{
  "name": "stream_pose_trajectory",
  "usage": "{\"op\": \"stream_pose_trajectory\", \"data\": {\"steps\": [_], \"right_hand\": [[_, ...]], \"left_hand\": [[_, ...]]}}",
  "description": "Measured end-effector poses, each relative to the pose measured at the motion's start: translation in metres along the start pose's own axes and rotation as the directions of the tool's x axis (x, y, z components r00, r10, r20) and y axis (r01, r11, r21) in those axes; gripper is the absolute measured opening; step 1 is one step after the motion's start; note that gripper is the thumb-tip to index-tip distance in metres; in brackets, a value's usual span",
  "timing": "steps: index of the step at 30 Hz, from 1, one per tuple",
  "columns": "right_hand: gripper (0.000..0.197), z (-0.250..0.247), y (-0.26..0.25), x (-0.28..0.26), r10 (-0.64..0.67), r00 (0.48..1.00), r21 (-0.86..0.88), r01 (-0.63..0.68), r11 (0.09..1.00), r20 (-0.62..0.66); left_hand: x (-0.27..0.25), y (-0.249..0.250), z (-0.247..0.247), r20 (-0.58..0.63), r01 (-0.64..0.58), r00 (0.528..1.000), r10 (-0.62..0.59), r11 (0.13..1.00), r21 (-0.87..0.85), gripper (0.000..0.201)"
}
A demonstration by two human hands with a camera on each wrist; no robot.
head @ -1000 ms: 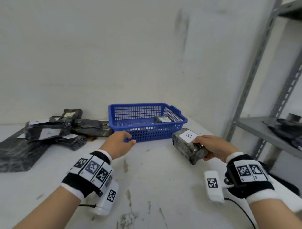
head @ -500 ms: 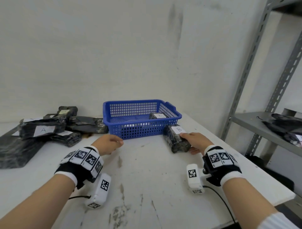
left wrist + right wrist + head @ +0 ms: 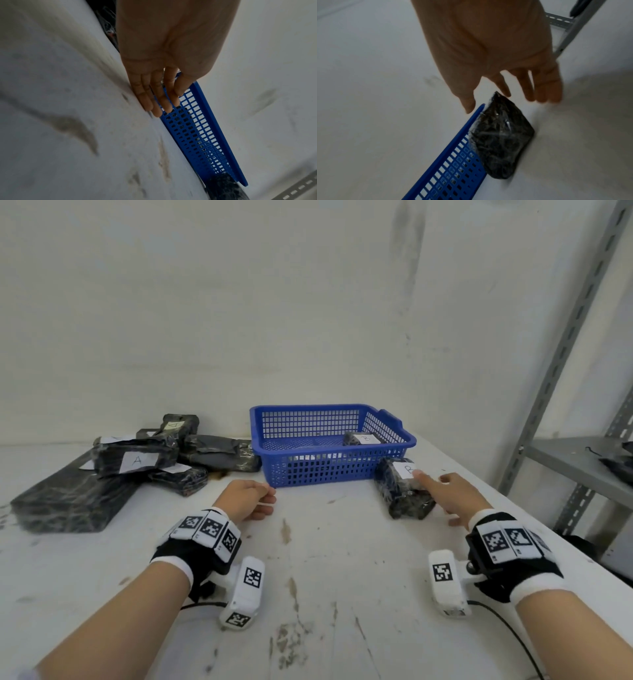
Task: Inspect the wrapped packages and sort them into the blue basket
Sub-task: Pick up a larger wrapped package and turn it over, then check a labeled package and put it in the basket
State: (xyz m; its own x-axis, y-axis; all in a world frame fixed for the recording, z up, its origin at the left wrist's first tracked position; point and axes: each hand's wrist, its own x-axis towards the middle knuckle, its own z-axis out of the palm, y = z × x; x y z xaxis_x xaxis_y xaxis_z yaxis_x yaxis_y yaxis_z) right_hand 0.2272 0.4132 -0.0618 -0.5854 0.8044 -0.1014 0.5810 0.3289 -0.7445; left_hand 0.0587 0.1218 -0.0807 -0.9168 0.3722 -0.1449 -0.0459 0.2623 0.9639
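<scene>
**Right hand hovering by the "B" package, still outside the basket**

Right hand (image 3: pixel 448 494) from the head camera: fingers spread and relaxed, gripping nothing, with the index tip at the top edge of the B package (image 3: pixel 402 491). I can't tell if it actually touches. That package lies on the white table (image 3: pixel 325 577), right against the front right corner of the blue basket (image 3: pixel 329 470), not in it. Its long axis runs toward and away from the person, with the white label end pointing at the basket and the wall. Another labelled package (image 3: pixel 361 438) already sits inside. Left hand (image 3: pixel 248 503) is loosely curled, holding nothing, near the basket's front left corner. The pile of other packages (image 3: pixel 137 463), one marked A, sits well to the left.

Left wrist camera: left hand's fingers (image 3: pixel 154 100) lie straight along the table, just in front of the basket wall (image 3: pixel 197 135). Nothing in them.

Right wrist camera: right hand's fingers (image 3: pixel 539 88) are fanned above the package (image 3: pixel 501 146), thumb over the basket rim (image 3: pixel 471 119). The package leans against the basket side, narrow end toward the fingers.

My take: if B goes in, grab it across the short sides, thumb one side and fingers the other. Lift it clear of the rim, since the shiny wrap looks slippery, and lay it flat with the label up.
</scene>
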Motion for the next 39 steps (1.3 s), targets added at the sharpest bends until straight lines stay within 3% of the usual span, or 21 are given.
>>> {"op": "stream_pose_trajectory", "data": {"steps": [2,4,7,10,12,15,16,18,21,23,26,33,35,37,39], "right_hand": [[0.072,-0.003,-0.007,-0.003,-0.044,0.989,-0.070,0.034,0.997,-0.140],[0.049,-0.003,-0.022,-0.014,-0.119,0.972,-0.003,0.121,0.993,-0.205],[0.018,0.009,-0.049,-0.042,-0.264,0.945,0.179,0.298,0.937,-0.195],[0.009,0.038,-0.076,-0.068,-0.377,0.922,0.313,0.386,0.868,-0.093],[0.010,0.067,-0.093,-0.079,-0.405,0.913,0.376,0.361,0.853,0.043],[0.009,0.116,-0.115,-0.088,-0.399,0.890,0.416,0.285,0.863,0.220],[0.009,0.132,-0.121,-0.089,-0.393,0.883,0.417,0.264,0.870,0.259],[0.008,0.161,-0.132,-0.091,-0.380,0.865,0.417,0.228,0.880,0.329],[0.007,0.191,-0.146,-0.094,-0.346,0.856,0.419,0.173,0.891,0.383],[0.007,0.204,-0.154,-0.091,-0.329,0.862,0.413,0.159,0.897,0.385],[0.006,0.217,-0.160,-0.085,-0.310,0.868,0.376,0.158,0.913,0.389],[0.015,0.221,-0.166,-0.084,-0.289,0.855,0.269,0.185,0.945,0.430],[0.011,0.209,-0.173,-0.091,-0.328,0.802,0.277,0.211,0.937,0.499],[0.008,0.192,-0.185,-0.096,-0.415,0.725,0.345,0.255,0.903,0.549],[0.011,0.171,-0.200,-0.100,-0.531,0.695,0.489,0.288,0.823,0.485]], "left_hand": [[0.001,0.001,-0.001,0.001,0.033,0.999,-0.033,0.999,-0.032,0.025],[0.002,0.003,-0.006,-0.017,0.084,0.996,-0.085,0.995,-0.061,0.027],[0.008,0.007,-0.023,-0.104,0.133,0.985,-0.140,0.989,-0.065,0.030],[0.015,0.011,-0.056,-0.261,0.059,0.962,-0.074,0.996,-0.067,0.030],[0.020,0.014,-0.082,-0.415,-0.034,0.908,0.047,0.999,0.039,0.024],[0.020,0.024,-0.116,-0.600,-0.076,0.777,0.191,0.974,0.212,0.008],[0.022,0.028,-0.126,-0.644,-0.035,0.733,0.219,0.958,0.285,0.011],[0.026,0.035,-0.145,-0.682,0.131,0.703,0.204,0.904,0.406,0.029],[0.033,0.036,-0.175,-0.667,0.335,0.743,0.064,0.826,0.452,0.045],[0.039,0.029,-0.194,-0.609,0.364,0.793,-0.007,0.807,0.464,0.051],[0.044,0.020,-0.210,-0.517,0.245,0.854,0.046,0.843,0.479,0.055],[0.038,0.025,-0.221,-0.568,0.118,0.809,0.153,0.904,0.412,0.043],[0.033,0.033,-0.218,-0.564,0.007,0.805,0.186,0.947,0.322,0.042],[0.023,0.047,-0.209,-0.522,-0.158,0.831,0.192,0.981,0.110,0.038],[0.011,0.063,-0.199,-0.471,-0.279,0.853,0.224,0.959,-0.049,0.036]]}}
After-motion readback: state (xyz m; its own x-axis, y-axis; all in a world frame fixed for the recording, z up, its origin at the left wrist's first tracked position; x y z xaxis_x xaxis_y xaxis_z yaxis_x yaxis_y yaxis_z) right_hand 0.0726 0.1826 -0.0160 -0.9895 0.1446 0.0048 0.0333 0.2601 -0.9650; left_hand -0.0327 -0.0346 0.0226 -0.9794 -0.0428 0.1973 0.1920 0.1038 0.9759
